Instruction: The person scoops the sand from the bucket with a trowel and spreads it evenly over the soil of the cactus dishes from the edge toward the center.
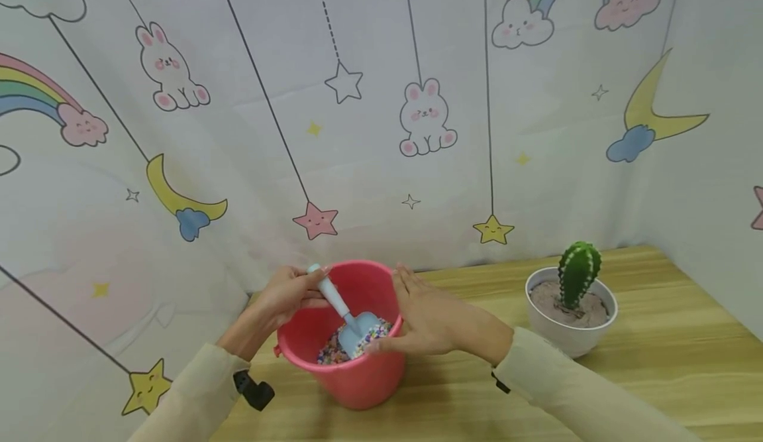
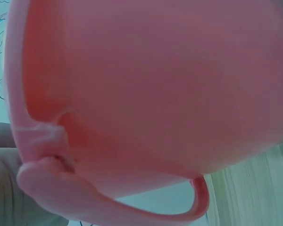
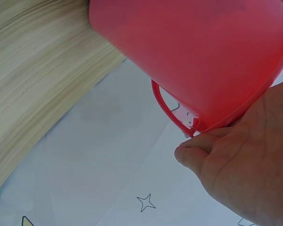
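Observation:
A pink-red plastic bucket (image 1: 360,386) stands on the table, with small multicoloured beads (image 1: 331,354) at its bottom. My left hand (image 1: 289,296) pinches the handle of a light blue toy shovel (image 1: 331,295) over the left side of the rim. Tilted down into the bucket, the shovel's blade carries some beads. My right hand (image 1: 435,316) rests against the bucket's right rim, fingers extended and thumb along the near edge. In the left wrist view the bucket's wall (image 2: 155,94) and its handle (image 2: 132,212) hide most of that hand.
To the right is a green cactus (image 1: 579,273) in a white pot (image 1: 569,339), close to my right forearm. The wood-grain table (image 1: 477,395) meets a cloth backdrop (image 1: 369,183) printed with rabbits, stars and moons.

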The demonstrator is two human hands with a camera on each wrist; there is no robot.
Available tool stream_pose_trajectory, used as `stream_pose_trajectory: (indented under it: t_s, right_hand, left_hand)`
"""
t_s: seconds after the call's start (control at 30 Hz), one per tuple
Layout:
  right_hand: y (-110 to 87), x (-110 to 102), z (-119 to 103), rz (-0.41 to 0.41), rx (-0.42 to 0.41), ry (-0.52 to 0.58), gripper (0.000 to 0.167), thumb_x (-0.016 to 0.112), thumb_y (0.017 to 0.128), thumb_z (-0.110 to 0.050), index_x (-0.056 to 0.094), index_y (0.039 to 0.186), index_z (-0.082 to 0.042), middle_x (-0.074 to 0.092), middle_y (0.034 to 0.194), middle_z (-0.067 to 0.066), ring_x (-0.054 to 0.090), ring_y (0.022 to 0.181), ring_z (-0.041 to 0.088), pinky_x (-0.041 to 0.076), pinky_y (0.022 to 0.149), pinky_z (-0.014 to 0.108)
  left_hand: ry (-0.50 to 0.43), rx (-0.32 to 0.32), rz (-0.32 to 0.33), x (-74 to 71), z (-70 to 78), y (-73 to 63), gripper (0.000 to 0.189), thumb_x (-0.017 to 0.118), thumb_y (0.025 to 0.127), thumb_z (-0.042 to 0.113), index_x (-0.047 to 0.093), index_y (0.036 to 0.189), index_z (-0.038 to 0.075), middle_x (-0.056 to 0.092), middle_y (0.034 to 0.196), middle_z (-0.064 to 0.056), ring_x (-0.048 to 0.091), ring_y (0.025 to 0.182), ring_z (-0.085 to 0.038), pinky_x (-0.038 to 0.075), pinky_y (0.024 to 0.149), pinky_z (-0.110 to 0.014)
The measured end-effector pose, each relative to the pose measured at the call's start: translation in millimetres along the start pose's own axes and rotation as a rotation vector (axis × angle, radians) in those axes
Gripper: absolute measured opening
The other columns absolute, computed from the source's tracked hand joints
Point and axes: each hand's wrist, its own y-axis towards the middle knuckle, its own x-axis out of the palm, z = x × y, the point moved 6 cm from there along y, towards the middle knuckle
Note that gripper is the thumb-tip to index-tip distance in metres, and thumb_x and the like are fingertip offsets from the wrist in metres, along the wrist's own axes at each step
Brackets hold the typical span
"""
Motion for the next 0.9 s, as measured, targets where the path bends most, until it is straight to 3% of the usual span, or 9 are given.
stream_pose_trajectory:
  t_s: [0.27,0.5,0.7,0.9]
  right_hand:
    - [0.4,1,-1,0.01,-0.003,-0.001,0.13,0.044,0.083,-0.096,0.009,0.168,-0.004,0.009,0.178,0.015,0.012,0.166,0.036,0.037,0.129,0.05]
    - [-1.3,-1,-1,0.009,-0.008,-0.002,0.13,0.045,0.084,-0.094,0.007,0.168,-0.002,0.007,0.178,0.016,0.01,0.166,0.036,0.03,0.133,0.05]
    - [-2.4,-3,-2,0.007,-0.006,-0.002,0.131,0.046,0.084,-0.094,0.007,0.168,-0.001,0.007,0.178,0.017,0.009,0.166,0.036,0.026,0.134,0.049]
    - [-0.7,-1,-2,0.012,-0.002,0.006,0.131,0.046,0.083,-0.095,0.008,0.168,-0.003,0.009,0.178,0.016,0.011,0.166,0.037,0.031,0.132,0.051]
  left_hand:
    - [-0.048,-0.01,0.01,-14.9,1.1,4.7,0.054,0.063,0.107,0.034,0.059,0.132,-0.013,0.079,0.089,-0.007,0.082,0.084,-0.02,0.068,0.078,-0.031]
    - [-0.133,-0.042,0.049,-27.3,0.6,2.7,0.057,0.064,0.106,0.037,0.055,0.134,-0.011,0.08,0.089,-0.006,0.082,0.084,-0.02,0.068,0.08,-0.031]
    - [-0.185,-0.012,0.085,-35.4,-1.4,0.4,0.056,0.062,0.106,0.036,0.053,0.133,-0.012,0.078,0.09,-0.006,0.082,0.085,-0.018,0.067,0.081,-0.031]
    - [-0.278,0.003,0.095,-42.4,-4.0,-5.4,0.059,0.062,0.105,0.04,0.049,0.136,-0.01,0.078,0.093,-0.003,0.081,0.087,-0.015,0.067,0.084,-0.027]
